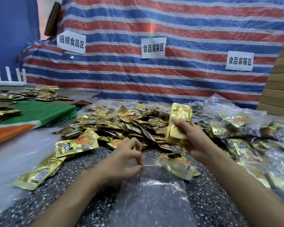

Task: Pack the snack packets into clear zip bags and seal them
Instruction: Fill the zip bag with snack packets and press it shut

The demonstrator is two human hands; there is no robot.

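Your right hand [191, 136] grips a stack of gold snack packets [179, 122], raised over the heap of packets [121, 122] that crowds the speckled table [92, 161] ahead. Filled bags [236, 122] lie to the right. Your left hand [121, 159], fingers curled, pinches the mouth of the clear zip bag [151, 194]. The bag lies flat just below both hands, with a blurred packet [177, 164] at its opening.

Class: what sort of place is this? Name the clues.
Probably a food-packing workshop: a heap of gold snack packets, filled clear bags at right, and paper zone signs on the striped tarp.
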